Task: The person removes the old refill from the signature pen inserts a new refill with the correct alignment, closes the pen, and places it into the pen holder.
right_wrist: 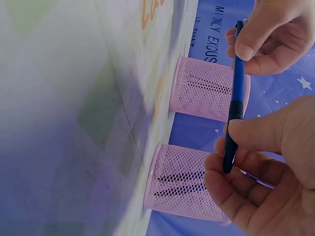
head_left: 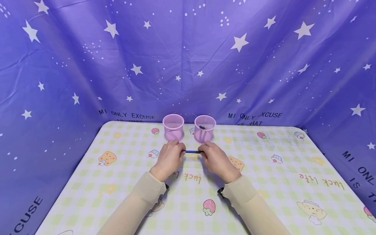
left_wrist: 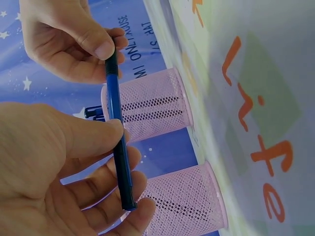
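Blue-black, a pen [head_left: 192,151] was clamped between left hand [head_left: 169,156] and right hand [head_left: 218,160], each grip pinching it, toward the desk's [head_left: 188,205] far edge; two pens [head_left: 202,127] already stood in the right cup [head_left: 210,135], this one did not.

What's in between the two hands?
In the head view, a blue-and-black pen bridges the gap between the left hand and the right hand; both hold it.
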Available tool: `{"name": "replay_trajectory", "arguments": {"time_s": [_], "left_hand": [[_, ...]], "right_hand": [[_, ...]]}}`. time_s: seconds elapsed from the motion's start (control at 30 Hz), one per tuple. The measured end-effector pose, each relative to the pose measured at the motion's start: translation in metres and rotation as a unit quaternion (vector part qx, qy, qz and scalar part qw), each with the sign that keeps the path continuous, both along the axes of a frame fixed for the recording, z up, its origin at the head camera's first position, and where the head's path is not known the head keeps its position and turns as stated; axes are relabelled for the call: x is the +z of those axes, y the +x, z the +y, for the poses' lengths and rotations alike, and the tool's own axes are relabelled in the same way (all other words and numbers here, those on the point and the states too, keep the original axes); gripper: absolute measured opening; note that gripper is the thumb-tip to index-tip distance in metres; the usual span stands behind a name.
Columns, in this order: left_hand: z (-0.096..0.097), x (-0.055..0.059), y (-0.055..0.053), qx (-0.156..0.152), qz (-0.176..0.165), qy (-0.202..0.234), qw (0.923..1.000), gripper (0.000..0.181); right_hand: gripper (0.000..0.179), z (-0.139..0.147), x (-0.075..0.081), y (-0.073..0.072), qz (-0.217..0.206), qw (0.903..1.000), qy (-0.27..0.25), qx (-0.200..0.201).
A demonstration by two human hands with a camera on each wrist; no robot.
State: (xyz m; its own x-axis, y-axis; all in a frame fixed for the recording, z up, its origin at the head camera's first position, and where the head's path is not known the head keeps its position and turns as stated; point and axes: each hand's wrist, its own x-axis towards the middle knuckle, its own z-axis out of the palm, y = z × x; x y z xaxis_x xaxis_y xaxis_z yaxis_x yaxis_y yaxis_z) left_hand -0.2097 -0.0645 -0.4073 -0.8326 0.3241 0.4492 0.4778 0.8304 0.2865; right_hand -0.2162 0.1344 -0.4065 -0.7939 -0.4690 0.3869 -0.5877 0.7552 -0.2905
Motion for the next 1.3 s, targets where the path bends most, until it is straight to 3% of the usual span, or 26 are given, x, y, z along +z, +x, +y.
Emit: {"name": "replay_trajectory", "arguments": {"time_s": [0.37, 0.6, 1.3], "left_hand": [[0.0, -0.0015, 0.0011, -0.009, 0.008, 0.003, 0.9999, 0.005], [-0.0004, -0.004, 0.0012, -0.034, 0.029, 0.014, 0.9989, 0.018], [-0.0017, -0.0011, 0.0035, -0.049, 0.057, -0.006, 0.9971, 0.009]], "right_hand": [[0.013, 0.0016, 0.0017, 0.003, 0.007, 0.9999, -0.007, -0.003], [0.014, 0.0023, 0.0047, 0.004, 0.023, 0.9996, -0.016, 0.004], [0.012, 0.0009, 0.0003, 0.0045, 0.026, 0.9996, -0.005, 0.009]]}}
